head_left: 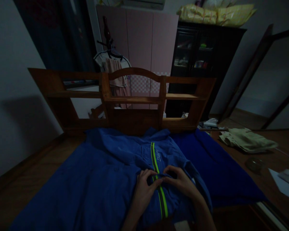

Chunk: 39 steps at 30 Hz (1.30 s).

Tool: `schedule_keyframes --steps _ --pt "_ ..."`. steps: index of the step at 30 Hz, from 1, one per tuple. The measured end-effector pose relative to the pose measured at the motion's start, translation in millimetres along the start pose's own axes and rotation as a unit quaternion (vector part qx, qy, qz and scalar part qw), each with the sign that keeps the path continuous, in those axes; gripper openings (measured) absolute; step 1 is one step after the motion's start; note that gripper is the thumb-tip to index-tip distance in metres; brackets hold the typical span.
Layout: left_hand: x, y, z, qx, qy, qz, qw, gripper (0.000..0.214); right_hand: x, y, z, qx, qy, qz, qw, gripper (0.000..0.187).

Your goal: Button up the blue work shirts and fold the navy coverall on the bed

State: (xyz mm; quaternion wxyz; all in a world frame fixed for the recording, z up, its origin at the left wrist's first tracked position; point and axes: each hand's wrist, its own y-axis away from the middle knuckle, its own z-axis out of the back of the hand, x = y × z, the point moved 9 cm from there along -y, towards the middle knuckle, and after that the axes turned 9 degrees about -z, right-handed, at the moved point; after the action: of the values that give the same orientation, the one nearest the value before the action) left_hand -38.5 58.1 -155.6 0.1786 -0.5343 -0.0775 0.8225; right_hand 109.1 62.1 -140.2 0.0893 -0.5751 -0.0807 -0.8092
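A blue jacket (98, 179) with a yellow-green and dark stripe (162, 202) lies spread over the wooden surface before me. Pale lettering runs beside the stripe. My left hand (144, 184) pinches a fold of the jacket right at the stripe, thumb against fingers. From the other side my right hand (179, 181) grips the same fold, its fingertips almost touching those of the left. The small piece of cloth between the fingertips is mostly hidden.
A darker blue cloth (212, 166) lies under the jacket's right side. Behind stands a wooden shelf frame (135, 100). To the right are a folded khaki garment (248, 140), a glass jar (254, 164) and a white sheet (283, 184).
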Motion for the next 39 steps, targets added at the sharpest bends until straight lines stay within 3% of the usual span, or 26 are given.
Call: schedule_keyframes --steps 18,28,33,39 --pt "-15 -2 6.3 -0.073 -0.07 -0.063 0.993 0.01 -1 1 7 -0.039 0.023 -0.009 0.999 0.022" --pt "-14 -3 6.7 -0.062 -0.092 -0.045 0.993 0.008 -1 1 2 -0.032 0.024 0.011 0.999 0.021" --pt "-15 -4 3.4 -0.051 -0.086 -0.05 0.994 0.01 3 7 3 -0.046 0.035 0.02 0.998 0.033" --pt "-14 -1 4.2 -0.059 -0.075 -0.048 0.994 0.013 7 8 2 -0.047 0.047 0.027 0.997 0.031"
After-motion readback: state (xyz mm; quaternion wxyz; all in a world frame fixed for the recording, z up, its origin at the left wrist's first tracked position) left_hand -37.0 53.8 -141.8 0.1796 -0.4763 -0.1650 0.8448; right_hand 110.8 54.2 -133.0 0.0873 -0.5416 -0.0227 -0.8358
